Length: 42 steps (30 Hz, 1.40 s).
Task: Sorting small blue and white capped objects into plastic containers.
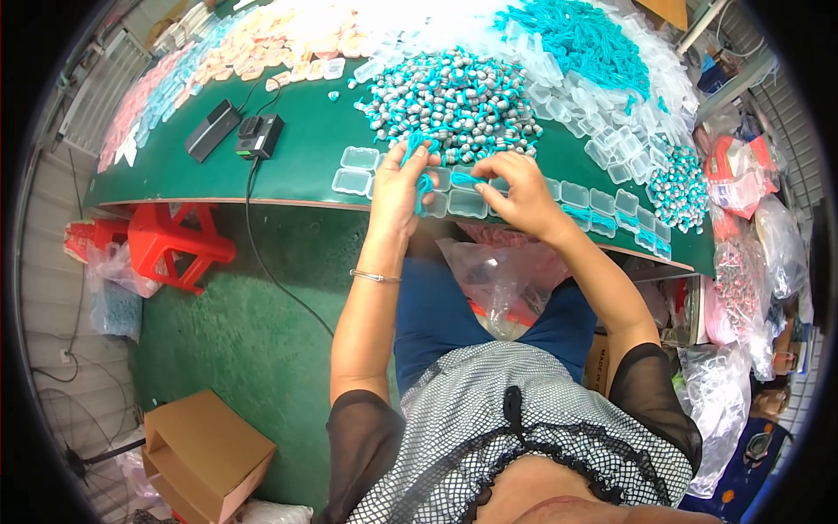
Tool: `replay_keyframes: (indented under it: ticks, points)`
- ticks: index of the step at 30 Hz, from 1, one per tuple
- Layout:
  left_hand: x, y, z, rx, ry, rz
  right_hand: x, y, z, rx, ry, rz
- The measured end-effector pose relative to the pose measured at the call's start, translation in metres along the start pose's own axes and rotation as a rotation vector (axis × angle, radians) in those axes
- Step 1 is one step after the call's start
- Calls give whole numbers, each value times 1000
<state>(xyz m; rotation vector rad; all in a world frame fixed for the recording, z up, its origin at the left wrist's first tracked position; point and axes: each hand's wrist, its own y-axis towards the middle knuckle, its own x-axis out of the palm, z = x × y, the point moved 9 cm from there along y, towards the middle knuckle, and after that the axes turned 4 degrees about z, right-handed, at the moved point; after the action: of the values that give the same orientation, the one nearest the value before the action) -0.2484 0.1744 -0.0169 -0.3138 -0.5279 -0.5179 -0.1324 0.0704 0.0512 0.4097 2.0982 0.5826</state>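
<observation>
Head view: both your hands at clear boxes on tabletop (297, 166).
L hand (400, 188) pinches teal cord (423, 188); R hand (515, 192) pinches another cord (464, 178) over a box (467, 203), near bead pile (454, 100).

This is a small workshop where tiny things get packed by hand. A long green worktop (297, 166) holds big heaps of teal cords (580, 39), grey and teal pieces (454, 100) and many little clear boxes (358, 170). Full plastic bags (742, 306) pile up at the side. A red stool (175, 244) and a cardboard box (205, 454) sit on the green floor (244, 349).
</observation>
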Motion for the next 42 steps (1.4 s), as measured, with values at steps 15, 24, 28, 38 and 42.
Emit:
replay_keyframes:
  ticks: [15,24,28,38,42]
  points:
    - [-10,-4,3,24,4,-12,18,-12,-18,-150,-259,-49]
    - [-9,-6,7,36,29,-37,21,-7,-19,-126,-226,-60]
    - [-7,-5,5,36,26,-45,26,-8,-17,-164,-277,-82]
    - [-1,-6,2,48,70,-81,28,-11,5,-21,-107,-38]
    - [0,-7,2,38,79,-78,22,-9,-2,-96,-146,-29]
